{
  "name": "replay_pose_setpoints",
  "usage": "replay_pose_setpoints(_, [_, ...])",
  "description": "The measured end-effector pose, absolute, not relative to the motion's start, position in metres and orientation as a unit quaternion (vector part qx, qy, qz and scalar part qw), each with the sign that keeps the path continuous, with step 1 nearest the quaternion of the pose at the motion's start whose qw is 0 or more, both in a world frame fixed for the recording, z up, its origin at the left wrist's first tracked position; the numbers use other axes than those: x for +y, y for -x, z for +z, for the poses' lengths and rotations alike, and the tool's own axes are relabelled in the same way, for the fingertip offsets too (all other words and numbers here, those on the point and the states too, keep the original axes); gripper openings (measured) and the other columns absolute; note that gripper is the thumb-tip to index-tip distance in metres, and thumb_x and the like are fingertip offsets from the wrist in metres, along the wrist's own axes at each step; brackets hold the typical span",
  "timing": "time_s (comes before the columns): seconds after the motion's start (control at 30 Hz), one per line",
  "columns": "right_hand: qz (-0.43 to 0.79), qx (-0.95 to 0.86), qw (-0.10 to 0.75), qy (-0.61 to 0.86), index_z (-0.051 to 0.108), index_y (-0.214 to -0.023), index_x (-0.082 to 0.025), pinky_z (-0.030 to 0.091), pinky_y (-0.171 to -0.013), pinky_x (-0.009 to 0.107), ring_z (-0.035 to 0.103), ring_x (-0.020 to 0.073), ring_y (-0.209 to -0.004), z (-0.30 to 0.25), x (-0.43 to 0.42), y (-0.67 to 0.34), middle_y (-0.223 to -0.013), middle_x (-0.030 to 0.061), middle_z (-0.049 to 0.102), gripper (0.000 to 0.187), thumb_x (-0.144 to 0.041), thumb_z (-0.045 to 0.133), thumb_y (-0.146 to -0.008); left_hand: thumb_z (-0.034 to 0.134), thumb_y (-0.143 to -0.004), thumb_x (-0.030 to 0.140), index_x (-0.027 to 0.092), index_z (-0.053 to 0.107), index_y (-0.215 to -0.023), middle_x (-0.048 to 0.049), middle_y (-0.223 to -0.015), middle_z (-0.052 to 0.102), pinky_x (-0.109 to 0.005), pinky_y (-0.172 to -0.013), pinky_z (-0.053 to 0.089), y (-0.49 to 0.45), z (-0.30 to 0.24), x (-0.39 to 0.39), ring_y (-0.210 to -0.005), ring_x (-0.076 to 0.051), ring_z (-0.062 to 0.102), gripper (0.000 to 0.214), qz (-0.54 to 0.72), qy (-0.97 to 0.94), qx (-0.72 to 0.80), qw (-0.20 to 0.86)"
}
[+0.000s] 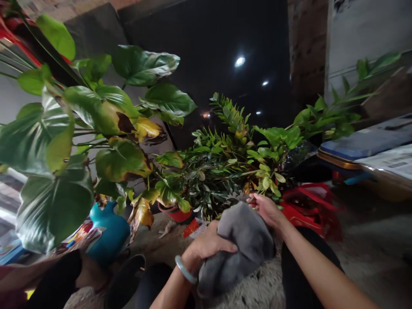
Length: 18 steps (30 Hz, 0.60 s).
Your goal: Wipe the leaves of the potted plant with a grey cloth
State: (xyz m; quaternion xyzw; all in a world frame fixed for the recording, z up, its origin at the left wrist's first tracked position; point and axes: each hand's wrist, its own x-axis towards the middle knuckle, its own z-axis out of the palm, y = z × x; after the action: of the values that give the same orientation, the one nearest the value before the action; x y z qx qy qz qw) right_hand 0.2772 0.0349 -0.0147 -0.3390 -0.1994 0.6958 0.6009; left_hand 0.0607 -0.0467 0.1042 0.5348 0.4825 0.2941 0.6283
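My left hand, with a pale bangle on its wrist, is closed on a bunched grey cloth. The cloth hangs in soft folds over the floor between my knees. Just past its far right side, my right hand has its fingertips pinched together at the lower leaves of a bushy green plant. Whether a leaf, a stem or something else is between those fingertips I cannot make out. Some yellowed leaves show right above the right hand.
A large-leaved plant with browning leaves spreads over the left side. Below it stand a turquoise vase and a dark bucket. A red bag sits at right, near a stack of flat items. Another person's leg appears lower left.
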Motion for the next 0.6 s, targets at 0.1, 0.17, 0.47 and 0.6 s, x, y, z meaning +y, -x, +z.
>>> replay_pose_setpoints(0.1, [0.689,-0.198,0.613,0.331,0.067,-0.074,-0.023,0.054,-0.062,0.031,0.066,0.0181,-0.059,-0.011,0.034,-0.278,-0.068,0.0013,0.074,0.002,-0.023,0.068,-0.076,0.082,-0.045,0.018,0.017,0.077,-0.081,-0.0043,-0.08,0.076,-0.031,-0.075,0.053,-0.065,0.138,-0.031,-0.077,-0.024,0.067,0.036,0.41,-0.528,0.43,0.607])
replay_pose_setpoints(0.17, [0.689,-0.203,0.616,0.324,0.067,-0.075,-0.023,0.055,-0.063,0.033,0.067,0.0185,-0.059,-0.008,0.033,-0.279,-0.069,0.0022,0.074,0.002,-0.024,0.067,-0.077,0.082,-0.047,0.023,0.018,0.074,-0.089,-0.0038,-0.085,0.076,-0.033,-0.075,0.054,-0.08,0.152,-0.017,-0.078,-0.023,0.067,0.043,0.535,-0.449,0.422,0.578])
replay_pose_setpoints(0.47, [0.689,-0.2,0.619,0.32,0.07,-0.076,-0.022,0.055,-0.064,0.032,0.069,0.0201,-0.062,-0.01,0.033,-0.284,-0.068,0.0017,0.075,0.004,-0.02,0.069,-0.072,0.07,-0.047,0.008,0.018,0.07,-0.058,0.0035,-0.055,0.062,-0.027,-0.056,0.043,-0.079,0.092,-0.04,-0.056,-0.016,0.054,0.015,0.312,-0.59,0.508,0.544])
replay_pose_setpoints(0.6, [0.69,-0.194,0.622,0.314,0.07,-0.076,-0.023,0.056,-0.067,0.032,0.069,0.0183,-0.064,-0.007,0.031,-0.282,-0.07,0.0011,0.075,0.004,-0.02,0.07,-0.073,0.077,-0.048,0.016,0.019,0.074,-0.064,0.0022,-0.061,0.066,-0.027,-0.064,0.046,-0.062,0.125,-0.041,-0.062,-0.018,0.057,0.017,0.36,-0.608,0.457,0.541])
